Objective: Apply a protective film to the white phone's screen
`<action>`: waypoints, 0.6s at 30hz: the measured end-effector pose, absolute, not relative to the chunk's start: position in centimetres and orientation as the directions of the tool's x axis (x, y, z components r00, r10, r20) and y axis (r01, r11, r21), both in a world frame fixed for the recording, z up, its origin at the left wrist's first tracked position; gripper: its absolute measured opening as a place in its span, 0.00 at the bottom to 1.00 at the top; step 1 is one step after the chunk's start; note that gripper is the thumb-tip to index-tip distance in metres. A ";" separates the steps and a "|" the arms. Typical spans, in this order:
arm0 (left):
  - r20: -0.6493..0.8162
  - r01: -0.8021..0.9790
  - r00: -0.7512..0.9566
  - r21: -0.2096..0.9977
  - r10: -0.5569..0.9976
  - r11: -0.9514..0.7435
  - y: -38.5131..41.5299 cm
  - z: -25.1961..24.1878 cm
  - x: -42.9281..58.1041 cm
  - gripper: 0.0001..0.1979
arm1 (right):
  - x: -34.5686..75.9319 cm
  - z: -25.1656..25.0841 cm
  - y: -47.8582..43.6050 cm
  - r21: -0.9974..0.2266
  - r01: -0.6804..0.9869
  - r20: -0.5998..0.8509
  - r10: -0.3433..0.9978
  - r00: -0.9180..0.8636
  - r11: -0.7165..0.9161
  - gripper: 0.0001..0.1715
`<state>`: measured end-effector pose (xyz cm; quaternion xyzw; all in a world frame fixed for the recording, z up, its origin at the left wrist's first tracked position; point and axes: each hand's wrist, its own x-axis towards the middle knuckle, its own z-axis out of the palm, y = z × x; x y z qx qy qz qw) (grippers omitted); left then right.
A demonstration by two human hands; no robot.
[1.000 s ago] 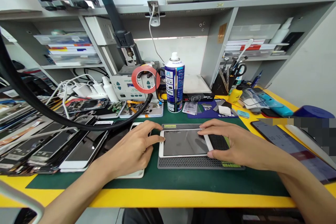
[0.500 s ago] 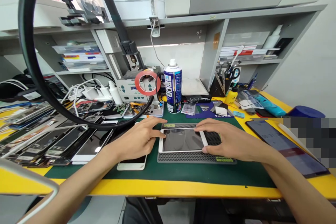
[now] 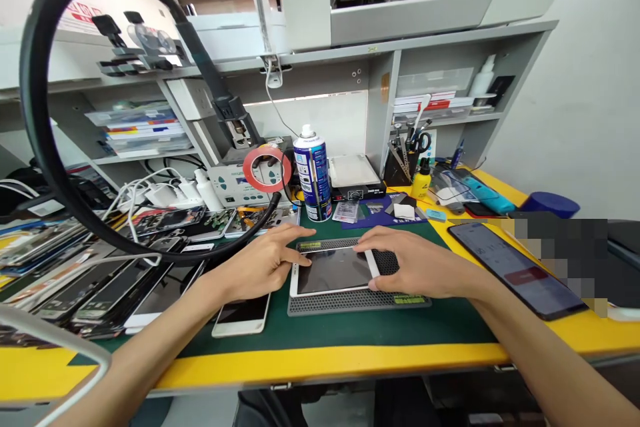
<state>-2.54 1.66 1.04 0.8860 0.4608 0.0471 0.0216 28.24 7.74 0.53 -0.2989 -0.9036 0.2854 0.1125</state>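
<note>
A white-framed phone (image 3: pixel 333 270) lies screen up on a black perforated pad (image 3: pixel 350 300) on the green mat (image 3: pixel 350 327). My left hand (image 3: pixel 260 263) grips the phone's left end, index finger stretched along its far edge and thumb at the near corner. My right hand (image 3: pixel 415 263) clasps the right end, fingers over the far edge and thumb on the near right corner. Another white phone (image 3: pixel 240 313) lies on the mat under my left wrist.
A blue spray can (image 3: pixel 313 173) stands behind the pad. Several phones and screens (image 3: pixel 100 273) are piled at the left. A black hose loop (image 3: pixel 50 147) arcs over them. A dark tablet (image 3: pixel 515 267) lies at the right. A tool holder (image 3: pixel 407 160) and shelves stand behind.
The view has tilted up and swung right, so the bench looks smaller and lower. Both hands stay on the phone's ends on the pad.
</note>
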 end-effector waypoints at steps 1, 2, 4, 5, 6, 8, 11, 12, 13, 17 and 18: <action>0.063 0.813 0.573 0.080 0.817 -0.577 1.7 1.0 -2.5 0.32 | 28.3 0.5 7.7 -0.586 0.480 0.025 0.606 -0.795 0.653 0.31; 0.061 0.811 0.576 0.078 0.815 -0.580 1.7 1.1 -2.5 0.32 | 28.3 0.5 7.7 -0.589 0.483 0.017 0.608 -0.794 0.648 0.32; 0.058 0.805 0.585 0.076 0.809 -0.588 1.8 1.1 -2.4 0.32 | 28.4 0.5 7.8 -0.591 0.485 0.010 0.607 -0.795 0.645 0.32; 0.057 0.803 0.589 0.074 0.806 -0.592 1.9 1.1 -2.3 0.32 | 28.4 0.5 7.8 -0.590 0.482 0.014 0.605 -0.796 0.648 0.32; 0.057 0.800 0.593 0.072 0.803 -0.596 2.0 1.2 -2.2 0.32 | 28.4 0.5 7.8 -0.589 0.477 0.021 0.603 -0.798 0.652 0.32; 0.063 0.795 0.600 0.065 0.797 -0.603 2.2 1.2 -1.9 0.32 | 28.3 0.5 7.8 -0.588 0.468 0.033 0.598 -0.801 0.659 0.31; 0.068 0.783 0.616 0.052 0.785 -0.620 2.5 1.3 -1.4 0.31 | 28.3 0.6 7.8 -0.589 0.456 0.045 0.591 -0.806 0.667 0.30; 0.069 0.778 0.623 0.050 0.780 -0.626 2.7 1.3 -1.3 0.31 | 28.3 0.5 7.8 -0.588 0.454 0.049 0.589 -0.806 0.669 0.30; 0.069 0.774 0.628 0.050 0.775 -0.632 2.8 1.3 -1.2 0.30 | 28.3 0.5 7.9 -0.588 0.452 0.051 0.589 -0.807 0.671 0.30; 0.071 0.760 0.643 0.061 0.763 -0.647 3.2 1.1 -0.8 0.30 | 28.3 0.4 7.8 -0.583 0.446 0.071 0.589 -0.805 0.679 0.30; 0.071 0.759 0.644 0.063 0.762 -0.648 3.2 1.1 -0.8 0.31 | 28.3 0.4 7.8 -0.582 0.444 0.076 0.589 -0.805 0.682 0.30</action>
